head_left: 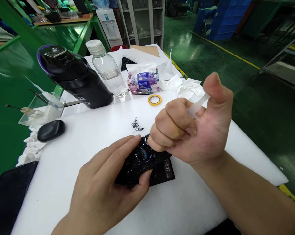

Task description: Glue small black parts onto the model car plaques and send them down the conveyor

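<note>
My left hand grips a glossy black plastic part with perforated areas, fingers along its far edge and thumb on its near edge. Beneath it lies a flat black perforated piece with pale lettering. Above the right end of the part is my right hand, its fingers curled round a translucent plastic syringe. My right thumb is raised near the syringe's upper end. The fist hides the lower end. Just beyond the part is a small pile of thin black scraps.
On the white table stand a black flask, a clear bottle and a tissue pack. A yellow tape roll, crumpled tissues and a black oval case lie around. A clear tray holds applicator bottles.
</note>
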Motion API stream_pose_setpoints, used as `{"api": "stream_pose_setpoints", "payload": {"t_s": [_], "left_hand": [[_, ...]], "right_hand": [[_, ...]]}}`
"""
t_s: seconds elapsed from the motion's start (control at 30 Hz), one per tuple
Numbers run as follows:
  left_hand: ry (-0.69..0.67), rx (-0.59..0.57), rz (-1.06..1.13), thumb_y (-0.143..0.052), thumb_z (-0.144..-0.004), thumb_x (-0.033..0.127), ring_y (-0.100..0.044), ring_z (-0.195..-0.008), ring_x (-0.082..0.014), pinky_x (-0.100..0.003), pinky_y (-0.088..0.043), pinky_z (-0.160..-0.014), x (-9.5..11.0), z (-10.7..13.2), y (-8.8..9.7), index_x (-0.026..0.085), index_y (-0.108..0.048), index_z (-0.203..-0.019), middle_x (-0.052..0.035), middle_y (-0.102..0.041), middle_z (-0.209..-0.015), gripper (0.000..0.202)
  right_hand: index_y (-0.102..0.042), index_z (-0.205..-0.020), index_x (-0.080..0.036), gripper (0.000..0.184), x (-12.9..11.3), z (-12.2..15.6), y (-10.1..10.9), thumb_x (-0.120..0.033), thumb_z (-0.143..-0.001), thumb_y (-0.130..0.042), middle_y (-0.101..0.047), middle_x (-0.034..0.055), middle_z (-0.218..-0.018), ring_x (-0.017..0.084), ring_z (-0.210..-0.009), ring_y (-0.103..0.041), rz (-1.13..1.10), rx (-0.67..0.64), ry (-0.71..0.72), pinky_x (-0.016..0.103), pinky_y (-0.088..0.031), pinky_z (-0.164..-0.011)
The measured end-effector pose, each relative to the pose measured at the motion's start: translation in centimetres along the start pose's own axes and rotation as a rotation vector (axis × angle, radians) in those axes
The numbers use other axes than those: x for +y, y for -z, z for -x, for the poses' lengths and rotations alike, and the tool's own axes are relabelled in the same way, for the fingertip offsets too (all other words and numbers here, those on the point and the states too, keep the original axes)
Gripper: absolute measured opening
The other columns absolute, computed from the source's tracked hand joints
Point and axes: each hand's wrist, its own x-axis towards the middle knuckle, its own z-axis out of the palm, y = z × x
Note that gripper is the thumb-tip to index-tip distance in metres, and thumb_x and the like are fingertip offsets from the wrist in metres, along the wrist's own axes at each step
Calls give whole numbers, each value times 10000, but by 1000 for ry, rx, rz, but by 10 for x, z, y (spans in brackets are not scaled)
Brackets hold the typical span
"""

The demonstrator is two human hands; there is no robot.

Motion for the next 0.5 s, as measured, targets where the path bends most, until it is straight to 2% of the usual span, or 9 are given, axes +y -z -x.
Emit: {"api": "stream_pose_setpoints", "payload": {"t_s": [0.2, 0.3, 0.37, 0.5], "left_hand": [[-21, 11, 25, -688, -797, 312, -681, -1018, -184, -294, -558, -970, -2, 3, -2, 230, -551, -1299, -54, -662, -1219, 526], [-21, 12, 22, -676, -805, 331, -686, -1005, -200, -315, -570, -945, -3, 3, -2, 235, -545, -1302, -57, -664, -1212, 523], [-17, -2, -4, -683, -806, 314, -688, -997, -211, -320, -574, -919, -4, 2, -1, 221, -539, -1303, -69, -667, -1207, 526], [-56, -30, -132, -656, -831, 281, -694, -978, -254, -363, -577, -835, -8, -2, -5, 221, -534, -1301, -84, -668, -1219, 490]], "right_hand": [[-274, -479, -211, 770, -1, -1, 1, -778, -958, -65, -208, -49, -456, 108, -432, -210, 6, 18, -1, 266, -261, -473], [-300, -483, -210, 765, 0, -2, -1, -749, -977, -73, -219, -51, -456, 107, -433, -209, 39, 27, 3, 270, -254, -480], [-327, -494, -208, 743, 2, -1, -5, -745, -984, -174, -250, -50, -464, 107, -440, -231, 92, 43, 19, 277, -245, -487], [-405, -613, -198, 579, 8, 3, -10, -661, -924, -558, -387, -37, -613, 116, -565, -338, 380, 35, -16, 274, -264, -542]]}}
